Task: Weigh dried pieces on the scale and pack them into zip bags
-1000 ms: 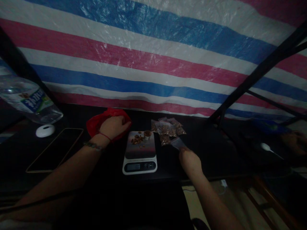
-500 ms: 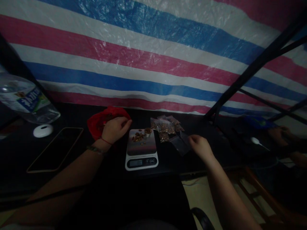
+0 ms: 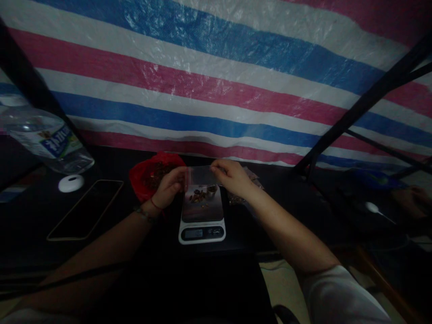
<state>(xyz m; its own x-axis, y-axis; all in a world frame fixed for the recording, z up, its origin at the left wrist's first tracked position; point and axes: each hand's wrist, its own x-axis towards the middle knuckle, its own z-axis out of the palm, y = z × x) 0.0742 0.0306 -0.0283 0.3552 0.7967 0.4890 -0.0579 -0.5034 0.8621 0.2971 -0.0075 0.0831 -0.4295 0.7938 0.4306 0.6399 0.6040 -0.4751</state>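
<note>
A small clear plastic bag [image 3: 201, 173] is stretched between my hands above the back of a white kitchen scale [image 3: 185, 230]. My right hand [image 3: 236, 179] pinches the bag's right edge. At its left edge, the fingers of my left hand [image 3: 170, 185] close on it. Brown dried pieces [image 3: 199, 196] lie loose on the scale's plate, beside a small metal cup [image 3: 212, 191] partly seen through the bag. Just behind my left hand sits an open red bag [image 3: 137, 179] holding more dark dried pieces. Filled small bags [image 3: 235, 199] are partly hidden under my right forearm.
To the left are a phone [image 3: 86, 209], a white earbud case [image 3: 70, 183] and a large plastic bottle [image 3: 50, 139]. Black frame bars [image 3: 324, 135] and a striped sheet [image 3: 202, 99] stand behind. Another person's hand [image 3: 410, 200] is far right, near a white cable plug [image 3: 372, 207].
My right hand has moved left from beside the filled bags to over the scale, bringing the clear bag. My left hand has shifted from above the red bag to the clear bag's left edge.
</note>
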